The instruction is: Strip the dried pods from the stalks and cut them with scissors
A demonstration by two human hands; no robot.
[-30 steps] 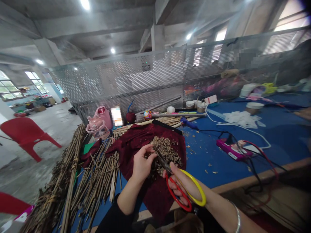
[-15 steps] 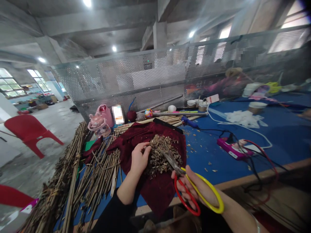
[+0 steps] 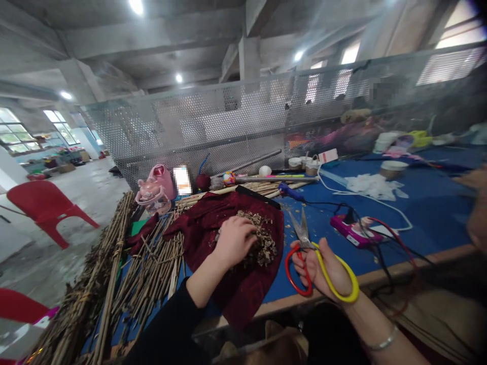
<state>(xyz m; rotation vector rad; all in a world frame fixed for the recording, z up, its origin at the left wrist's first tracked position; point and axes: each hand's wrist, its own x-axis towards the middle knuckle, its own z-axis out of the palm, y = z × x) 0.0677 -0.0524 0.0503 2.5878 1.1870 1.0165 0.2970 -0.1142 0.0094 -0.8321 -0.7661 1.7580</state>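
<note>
My left hand rests palm down on a heap of dried brown plant bits, its fingers curled into it; whether it grips any is hidden. The heap lies on a dark red cloth spread over the blue table. To the right of the cloth, my right hand holds scissors with one red and one yellow handle, palm turned up. The scissor blades are parted and point away from me, over the blue surface.
Bundles of dry stalks lie at the left. Behind the cloth are a pink container, sticks and a blue glue gun. A purple power strip with cables sits at the right. A person's hand shows at the right edge.
My left hand has moved right and forward onto the heap. My right hand has drawn the scissors away from the heap to the right, and their blades have opened.
</note>
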